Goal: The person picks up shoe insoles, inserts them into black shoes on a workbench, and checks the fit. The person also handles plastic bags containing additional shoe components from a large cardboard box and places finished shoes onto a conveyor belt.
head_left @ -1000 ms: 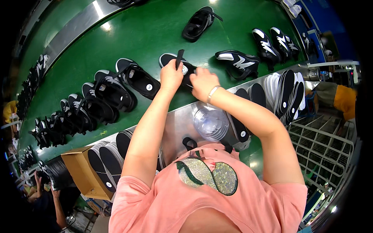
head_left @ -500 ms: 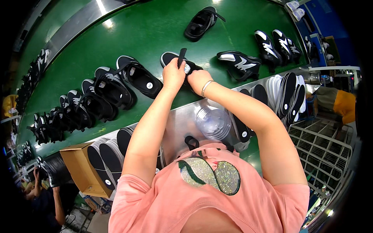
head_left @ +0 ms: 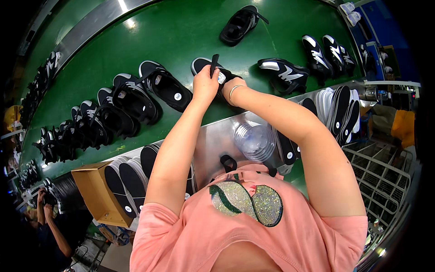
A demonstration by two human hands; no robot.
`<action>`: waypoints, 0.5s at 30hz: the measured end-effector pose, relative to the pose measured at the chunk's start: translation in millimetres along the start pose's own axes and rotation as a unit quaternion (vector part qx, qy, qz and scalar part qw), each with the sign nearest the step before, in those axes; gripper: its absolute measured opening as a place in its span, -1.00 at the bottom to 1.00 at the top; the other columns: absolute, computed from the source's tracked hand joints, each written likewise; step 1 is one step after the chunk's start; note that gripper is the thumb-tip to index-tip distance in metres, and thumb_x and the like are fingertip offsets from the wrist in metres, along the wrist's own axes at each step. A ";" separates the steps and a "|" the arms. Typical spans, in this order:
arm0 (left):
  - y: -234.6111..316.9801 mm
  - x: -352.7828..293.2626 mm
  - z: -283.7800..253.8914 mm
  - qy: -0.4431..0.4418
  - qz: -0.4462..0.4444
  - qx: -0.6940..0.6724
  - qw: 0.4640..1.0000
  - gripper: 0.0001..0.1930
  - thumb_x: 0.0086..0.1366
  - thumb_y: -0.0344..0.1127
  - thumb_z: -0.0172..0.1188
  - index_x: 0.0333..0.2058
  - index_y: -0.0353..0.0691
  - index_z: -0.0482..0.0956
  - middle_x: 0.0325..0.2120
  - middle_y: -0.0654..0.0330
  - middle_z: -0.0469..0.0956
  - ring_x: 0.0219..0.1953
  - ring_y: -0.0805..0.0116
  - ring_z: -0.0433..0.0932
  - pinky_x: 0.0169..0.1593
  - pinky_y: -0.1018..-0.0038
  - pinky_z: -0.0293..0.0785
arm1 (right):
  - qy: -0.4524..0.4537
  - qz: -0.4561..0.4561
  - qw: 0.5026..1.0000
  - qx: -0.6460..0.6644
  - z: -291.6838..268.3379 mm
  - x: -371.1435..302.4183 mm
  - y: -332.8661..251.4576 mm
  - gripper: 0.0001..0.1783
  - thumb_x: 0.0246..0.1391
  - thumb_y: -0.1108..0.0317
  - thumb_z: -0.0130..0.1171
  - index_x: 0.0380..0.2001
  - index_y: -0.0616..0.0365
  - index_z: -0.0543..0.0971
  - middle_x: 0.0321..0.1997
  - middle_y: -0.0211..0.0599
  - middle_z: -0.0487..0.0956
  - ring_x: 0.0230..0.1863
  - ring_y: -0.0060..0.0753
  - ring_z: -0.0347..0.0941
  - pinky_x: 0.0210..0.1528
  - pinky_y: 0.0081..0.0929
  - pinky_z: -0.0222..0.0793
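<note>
In front of me on the green work surface lies a black sneaker [head_left: 198, 65] with a grey toe, its toe pointing away to the left. My left hand [head_left: 206, 85] is closed on its black strap [head_left: 215, 63], whose end sticks up above the fingers. A white label [head_left: 221, 78] shows between my hands. My right hand [head_left: 233, 89], with a bracelet at the wrist, reaches into the shoe's opening; its fingers are hidden there. Left of my hands, close by, lies another black sneaker [head_left: 170, 90] with a round white sticker inside.
Several more sneakers [head_left: 118, 113] stretch leftward in a row. Others lie at right [head_left: 284, 75] and far off [head_left: 238, 27]. Along the near metal ledge [head_left: 210, 145] are stacked insoles [head_left: 337, 109], clear round plastic trays [head_left: 254, 140] and a cardboard box [head_left: 93, 190]. A wire rack [head_left: 376, 177] stands at right; another person [head_left: 56, 226] works at lower left.
The view has shifted slightly, moving the scene a little to the right. My right hand sits slightly deeper at the shoe's opening. My left hand keeps its hold on the strap.
</note>
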State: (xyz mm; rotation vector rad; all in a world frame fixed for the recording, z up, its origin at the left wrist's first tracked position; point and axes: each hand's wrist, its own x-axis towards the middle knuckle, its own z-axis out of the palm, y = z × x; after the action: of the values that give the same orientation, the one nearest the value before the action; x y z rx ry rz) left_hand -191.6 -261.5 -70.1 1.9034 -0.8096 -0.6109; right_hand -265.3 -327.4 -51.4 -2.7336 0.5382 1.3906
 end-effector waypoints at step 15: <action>-2.0 -2.7 1.8 0.015 -0.002 0.012 1.000 -0.79 0.12 -0.26 0.04 -0.40 -0.31 0.45 -0.57 -0.02 0.49 -0.45 0.02 0.47 -0.37 0.29 0.35 | -0.036 -0.137 0.990 0.015 4.3 -52.1 24.4 -0.53 -0.15 0.17 -0.03 -0.17 0.24 0.42 -0.25 -0.16 0.52 -0.18 -0.32 0.44 0.11 -0.10 -0.04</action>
State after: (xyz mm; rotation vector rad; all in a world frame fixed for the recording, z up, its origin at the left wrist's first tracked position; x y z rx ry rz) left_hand -194.1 -259.8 -72.5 1.9320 -0.7988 -0.5762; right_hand -304.5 -334.4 -9.7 -2.5985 0.1675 1.3922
